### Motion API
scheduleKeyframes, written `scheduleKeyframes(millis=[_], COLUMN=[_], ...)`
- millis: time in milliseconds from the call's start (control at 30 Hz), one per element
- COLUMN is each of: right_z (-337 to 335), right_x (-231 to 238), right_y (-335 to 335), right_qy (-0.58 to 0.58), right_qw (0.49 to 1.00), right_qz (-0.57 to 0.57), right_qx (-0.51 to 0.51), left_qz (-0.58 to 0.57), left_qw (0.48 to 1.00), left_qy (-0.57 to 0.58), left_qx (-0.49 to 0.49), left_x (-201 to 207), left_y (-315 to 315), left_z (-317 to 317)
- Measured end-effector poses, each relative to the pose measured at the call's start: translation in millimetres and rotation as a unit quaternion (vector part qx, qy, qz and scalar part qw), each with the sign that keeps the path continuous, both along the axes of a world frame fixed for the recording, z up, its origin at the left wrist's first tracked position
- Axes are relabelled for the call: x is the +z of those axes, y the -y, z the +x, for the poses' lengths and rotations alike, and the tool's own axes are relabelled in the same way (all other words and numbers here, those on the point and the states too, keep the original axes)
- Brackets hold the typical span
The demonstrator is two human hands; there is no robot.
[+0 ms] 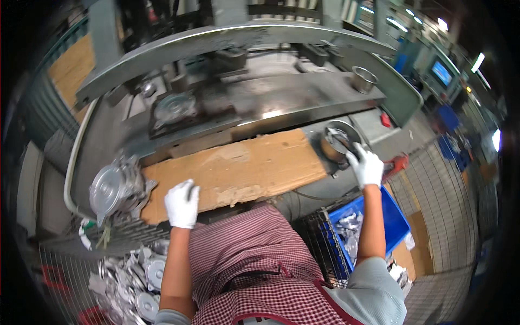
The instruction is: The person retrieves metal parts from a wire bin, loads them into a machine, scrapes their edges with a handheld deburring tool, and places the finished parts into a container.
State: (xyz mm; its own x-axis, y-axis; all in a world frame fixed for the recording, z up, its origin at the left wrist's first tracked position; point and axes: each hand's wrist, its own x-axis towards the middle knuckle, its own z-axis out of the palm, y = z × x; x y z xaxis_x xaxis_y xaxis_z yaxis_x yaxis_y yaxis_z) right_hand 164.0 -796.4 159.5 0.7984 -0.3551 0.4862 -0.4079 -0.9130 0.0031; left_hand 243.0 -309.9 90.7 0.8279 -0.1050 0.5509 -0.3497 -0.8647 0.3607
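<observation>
Checked apron (271, 244) nearest, its upper folds close to the near edge of the cardboard sheet (265, 162). Left hand (181, 205), white-gloved, at that sheet's near left part; fingers look curled, but cannot tell whether they grip anything. Right hand (367, 167), also gloved, at the near right side of the round pot (331, 153). Thumb and forefinger meet a dark handle (341, 142) slanting out of the pot; cannot tell if they are closed on it.

Pot stands just beyond the sheet's right end. Judged risks: a loose pinch could let the handle slip; a sideways pull on it could drag or tip the pot. Red object (397, 166) lies beside the right wrist, so a careless swing could catch it.

Sheet looks loose, its near edge ragged; leaning on the left part could slide it. Stacked metal parts (108, 189) stand at its left end, uneven, and a shove that way might topple them. Beyond, a pale round part (176, 107) sits on a dark block below the heavy crossbar (233, 38); reaching in there would risk pinched fingers if the machinery moved.
</observation>
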Motion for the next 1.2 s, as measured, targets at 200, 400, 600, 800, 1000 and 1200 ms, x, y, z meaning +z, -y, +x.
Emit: scheduleKeyframes(millis=[200, 400, 600, 800, 1000, 1200], right_z=[-18, 11, 15, 12, 6, 8], right_x=[-6, -83, -87, -69, -69, -77], right_y=[46, 196, 219, 175, 177, 173], right_qy=[0.125, -0.007, 0.086, 0.069, 0.047, 0.080], right_qw=[0.965, 0.972, 0.965, 0.968, 0.963, 0.971], right_qz=[0.229, 0.230, 0.238, 0.224, 0.244, 0.214], right_qx=[-0.005, -0.044, -0.065, -0.092, -0.104, -0.069], left_qz=[0.110, -0.023, -0.067, -0.195, -0.218, -0.231], left_qw=[0.994, 0.992, 0.939, 0.807, 0.780, 0.799], left_qy=[-0.003, -0.124, -0.197, -0.288, -0.377, -0.263], left_qx=[-0.018, 0.004, 0.274, 0.478, 0.450, 0.490], left_x=[-17, -57, -90, -115, -161, -125], left_y=[-7, -37, -122, -187, -204, -200], left_z=[-71, -130, -168, -153, -118, -170])
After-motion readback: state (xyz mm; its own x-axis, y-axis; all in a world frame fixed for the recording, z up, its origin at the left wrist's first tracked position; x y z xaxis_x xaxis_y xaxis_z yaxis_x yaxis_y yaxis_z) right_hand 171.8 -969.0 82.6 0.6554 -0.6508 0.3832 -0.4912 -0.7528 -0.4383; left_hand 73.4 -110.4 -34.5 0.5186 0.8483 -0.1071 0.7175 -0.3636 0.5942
